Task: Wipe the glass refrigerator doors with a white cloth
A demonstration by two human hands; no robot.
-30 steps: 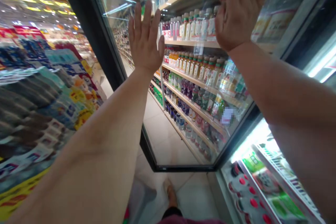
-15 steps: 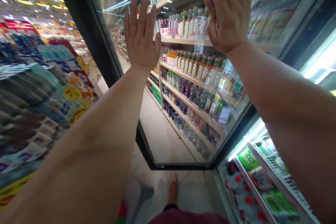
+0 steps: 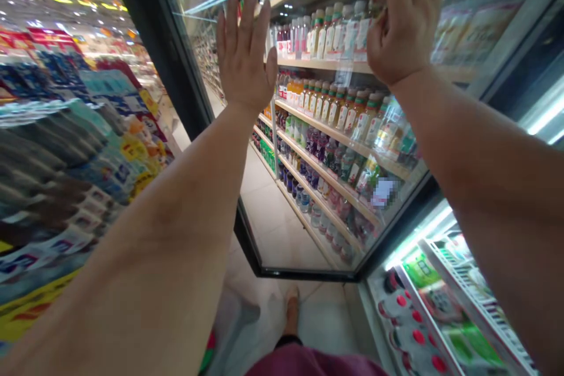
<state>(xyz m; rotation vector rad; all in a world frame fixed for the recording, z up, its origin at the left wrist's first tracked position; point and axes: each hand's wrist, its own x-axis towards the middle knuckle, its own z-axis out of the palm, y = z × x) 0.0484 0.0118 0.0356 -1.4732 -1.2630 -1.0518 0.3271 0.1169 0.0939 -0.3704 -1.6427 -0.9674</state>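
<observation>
My left hand [image 3: 244, 56] lies flat on the glass of an open cooler door [image 3: 282, 229], fingers stretched up and together: it is open and holds nothing. My right hand [image 3: 405, 17] is higher on the same glass, to the right, with its fingers curled into a loose fist. A pale bit shows at the top of that fist; I cannot make out what it is. Both forearms reach up from the bottom of the view. Rows of drink bottles [image 3: 335, 111] on shelves show in the glass.
The door's black frame [image 3: 154, 41] runs down the left of the glass. The lit cooler interior at lower right holds red-capped bottles [image 3: 409, 329] and green packs [image 3: 423, 270]. Shelves of packaged goods [image 3: 66, 147] fill the left. My foot [image 3: 291, 311] stands on the tiled floor.
My right hand has gone from flat and open on the glass to a curled fist. My left hand stays flat in about the same spot on the door.
</observation>
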